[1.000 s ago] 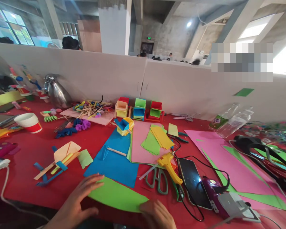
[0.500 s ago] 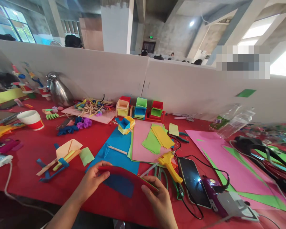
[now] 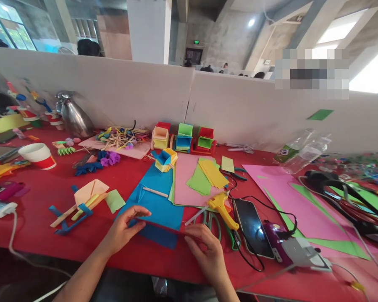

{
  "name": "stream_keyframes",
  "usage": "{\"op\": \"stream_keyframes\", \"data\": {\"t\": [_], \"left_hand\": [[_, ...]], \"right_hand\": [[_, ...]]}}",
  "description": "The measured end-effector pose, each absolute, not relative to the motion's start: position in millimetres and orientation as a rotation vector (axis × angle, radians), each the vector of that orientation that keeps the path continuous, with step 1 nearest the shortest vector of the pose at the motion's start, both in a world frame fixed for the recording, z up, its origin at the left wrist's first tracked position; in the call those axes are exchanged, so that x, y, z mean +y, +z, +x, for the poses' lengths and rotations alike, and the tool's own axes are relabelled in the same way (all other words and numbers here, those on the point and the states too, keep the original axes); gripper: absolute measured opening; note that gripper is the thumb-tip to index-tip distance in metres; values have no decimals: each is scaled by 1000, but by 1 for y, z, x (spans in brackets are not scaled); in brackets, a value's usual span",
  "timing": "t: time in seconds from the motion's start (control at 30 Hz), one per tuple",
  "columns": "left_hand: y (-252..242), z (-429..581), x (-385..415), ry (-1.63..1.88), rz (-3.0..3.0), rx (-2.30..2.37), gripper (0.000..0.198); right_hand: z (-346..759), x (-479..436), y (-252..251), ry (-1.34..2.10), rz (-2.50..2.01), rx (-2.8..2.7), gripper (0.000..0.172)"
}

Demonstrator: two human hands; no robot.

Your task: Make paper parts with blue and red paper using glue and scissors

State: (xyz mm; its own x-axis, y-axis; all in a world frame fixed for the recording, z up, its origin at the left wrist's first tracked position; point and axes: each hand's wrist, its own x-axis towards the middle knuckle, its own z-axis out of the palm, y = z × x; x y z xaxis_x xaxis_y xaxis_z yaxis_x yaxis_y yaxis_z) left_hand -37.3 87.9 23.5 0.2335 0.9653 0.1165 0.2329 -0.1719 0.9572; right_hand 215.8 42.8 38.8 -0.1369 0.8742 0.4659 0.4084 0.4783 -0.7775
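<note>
Two bare hands reach in over our red table (image 3: 66, 251), thumbs and fingers curved towards each other. Between our left hand (image 3: 124, 230) and our right hand (image 3: 206, 249) runs a thin red edge (image 3: 164, 225) — blurred, so we cannot tell whether either hand grips it or merely hovers around it. It crosses the near part of a blue sheet (image 3: 165, 209) lying flat; a darker blue patch shows just below the edge.

Farther up that sheet we have a pale stick (image 3: 156, 192) with a small folded blue piece at its left end. Beyond our left hand sit a light green square (image 3: 115, 201) and, next to it, a peach-and-blue paper construction (image 3: 91, 193). Near our right hand lie green-handled scissors (image 3: 216, 226), a yellow glue gun (image 3: 223, 208) and a black phone (image 3: 253, 228).

At the blue sheet's far end stands a yellow-and-blue folded box (image 3: 165, 160), and right of it a pale pink sheet (image 3: 181, 184) carries yellow strips (image 3: 213, 173). Farther off, three little stacks of coloured boxes (image 3: 184, 138) line up before our white partition (image 3: 239, 109) — a steel jug (image 3: 77, 119) well to their left, clear bottles (image 3: 311, 153) well to their right.
</note>
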Motion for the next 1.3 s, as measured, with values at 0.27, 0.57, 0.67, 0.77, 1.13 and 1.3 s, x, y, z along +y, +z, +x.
{"op": "stream_keyframes", "data": {"t": [0.27, 0.57, 0.67, 0.77, 1.13, 1.3], "left_hand": [[4, -49, 73, 1033, 1709, 959, 11], [0, -53, 76, 1144, 1958, 991, 33], [-1, -55, 77, 1164, 1957, 1005, 36], [-2, -55, 77, 1190, 1924, 1017, 38], [-7, -55, 78, 1216, 1984, 1057, 36], [1, -65, 62, 998, 2295, 1037, 50]], "right_hand": [[218, 31, 40, 656, -977, -1853, 20], [219, 30, 24, 526, -1007, -1939, 24], [219, 30, 21, 466, -1024, -1954, 25], [218, 29, 20, 455, -1046, -1959, 26], [213, 31, 14, 384, -1100, -2031, 33], [211, 28, 13, 346, -1136, -2084, 35]]}}
